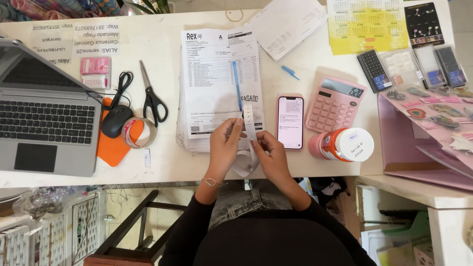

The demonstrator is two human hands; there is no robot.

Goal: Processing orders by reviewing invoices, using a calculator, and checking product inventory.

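Observation:
My left hand (pixel 224 147) and my right hand (pixel 270 155) both pinch a narrow white paper strip (pixel 249 118) at the table's front edge; the strip curls down into a loop (pixel 245 166) between my wrists. Just beyond my fingers lies a stack of printed sheets (pixel 212 74) with a blue pen (pixel 237 83) resting on it. A pink-cased phone (pixel 289 122) with a lit screen lies right of the strip, close to my right hand.
A pink calculator (pixel 336 103) and an orange-and-white jar on its side (pixel 342 145) lie to the right. Left are scissors (pixel 152 96), a tape roll (pixel 137 132), a black mouse (pixel 116 120) on an orange pad, and a grey laptop (pixel 47 113). Pink trays with small items (pixel 433 113) sit far right.

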